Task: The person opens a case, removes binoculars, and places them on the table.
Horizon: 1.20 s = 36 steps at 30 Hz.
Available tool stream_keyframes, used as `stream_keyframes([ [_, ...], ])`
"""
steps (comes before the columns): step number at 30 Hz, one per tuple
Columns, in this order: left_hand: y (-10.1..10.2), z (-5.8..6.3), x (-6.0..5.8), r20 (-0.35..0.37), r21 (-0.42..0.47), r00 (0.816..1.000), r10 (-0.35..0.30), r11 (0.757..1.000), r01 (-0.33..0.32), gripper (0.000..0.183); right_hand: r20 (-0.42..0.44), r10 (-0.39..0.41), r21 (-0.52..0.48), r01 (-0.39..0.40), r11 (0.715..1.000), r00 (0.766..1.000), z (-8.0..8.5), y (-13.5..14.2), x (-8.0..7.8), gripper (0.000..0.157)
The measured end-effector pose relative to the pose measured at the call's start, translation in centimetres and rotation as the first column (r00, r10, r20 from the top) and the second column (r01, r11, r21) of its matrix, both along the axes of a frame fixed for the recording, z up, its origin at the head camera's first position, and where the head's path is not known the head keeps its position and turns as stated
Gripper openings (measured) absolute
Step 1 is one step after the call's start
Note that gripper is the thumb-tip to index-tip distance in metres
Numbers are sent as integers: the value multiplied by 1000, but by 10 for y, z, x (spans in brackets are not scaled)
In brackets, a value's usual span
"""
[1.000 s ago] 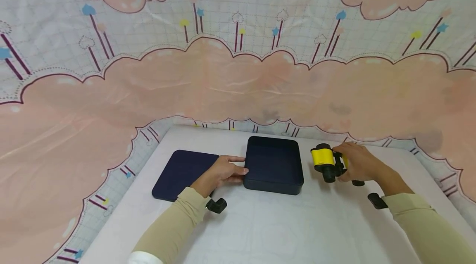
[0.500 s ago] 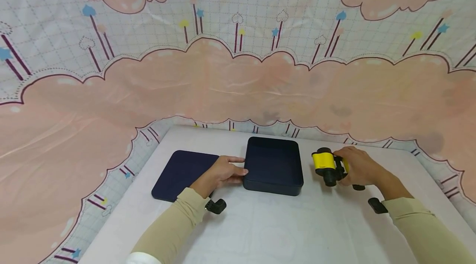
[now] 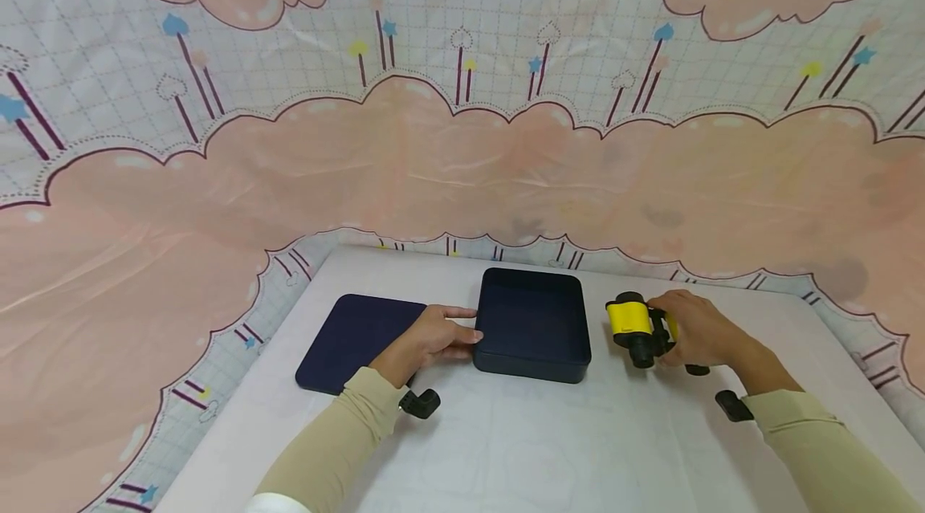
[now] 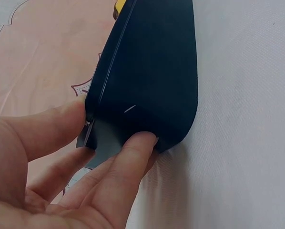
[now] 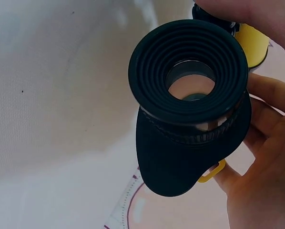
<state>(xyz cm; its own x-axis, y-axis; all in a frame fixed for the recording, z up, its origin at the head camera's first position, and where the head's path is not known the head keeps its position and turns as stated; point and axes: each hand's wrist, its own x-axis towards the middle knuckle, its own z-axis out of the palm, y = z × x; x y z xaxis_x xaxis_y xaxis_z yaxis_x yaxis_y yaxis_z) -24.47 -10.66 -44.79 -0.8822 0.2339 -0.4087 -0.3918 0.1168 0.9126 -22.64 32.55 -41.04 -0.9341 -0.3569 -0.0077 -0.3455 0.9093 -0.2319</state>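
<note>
My right hand (image 3: 699,328) grips a pair of yellow and black binoculars (image 3: 630,320) to the right of a dark box. One wide black eyepiece (image 5: 188,71) faces the camera in the right wrist view, with fingers wrapped along the far side. Whether the binoculars touch the table is hard to tell. The dark navy box (image 3: 531,320) stands open-topped at the middle of the table. Against its left wall rest the fairly straight fingertips of my left hand (image 3: 429,335); the left wrist view shows them touching the wall and rim (image 4: 147,71).
A flat dark navy lid (image 3: 350,340) lies to the left of the box, partly covered by my left hand and forearm. The white table (image 3: 549,449) ends at a patterned pink and white cloth backdrop (image 3: 462,168). A small black camera (image 3: 419,403) sits at my left wrist.
My right hand and the binoculars have come down slightly in the head view, a little toward me. The left hand stays against the box.
</note>
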Motion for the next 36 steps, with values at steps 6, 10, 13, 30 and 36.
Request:
stream_keyframes([
  [6, 0, 1, 0, 4, -5, 1000, 0, 1000, 0, 57, -7, 11, 3, -11, 1000, 1000, -2, -1, -1, 97],
  [10, 0, 1, 0, 3, -1, 1000, -3, 1000, 3, 58, -6, 10, 2, -10, 1000, 1000, -4, -1, -1, 96],
  [13, 0, 1, 1, 0, 0, 1000, -6, 1000, 6, 58, -3, 6, 5, -6, 1000, 1000, -6, -1, 0, 96],
  [30, -1, 0, 0, 1, 0, 1000, -4, 1000, 4, 58, 5, 0, 2, 0, 1000, 1000, -14, 0, -2, 94],
  [36, 0, 0, 0, -2, -4, 1000, -4, 1000, 4, 58, 6, -1, 12, 1, 1000, 1000, -19, 2, -4, 94],
])
